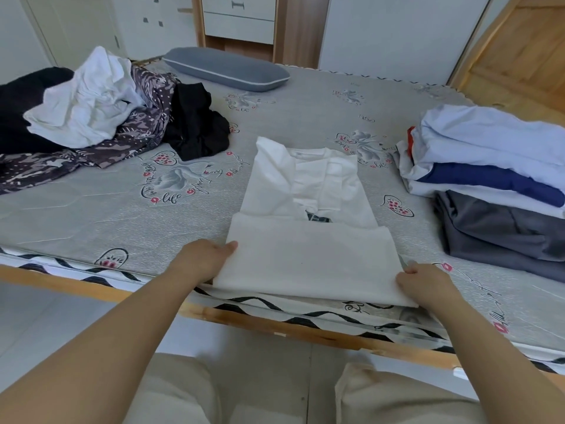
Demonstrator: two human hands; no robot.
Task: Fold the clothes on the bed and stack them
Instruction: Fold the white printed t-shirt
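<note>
While both hands grip the near folded hem, left hand (203, 260) pinches its left edge with thumb on top, right hand (423, 284) pinches the right edge. White cotton shirt (308, 209) lies flat on the grey printed mattress (122, 203), at centre. Stack of folded white, blue and grey clothes (495, 185) at 3 o'clock; unfolded heap of white, patterned and black garments (101, 117) at 10 o'clock; grey pillow (226, 68) at 12.
</note>
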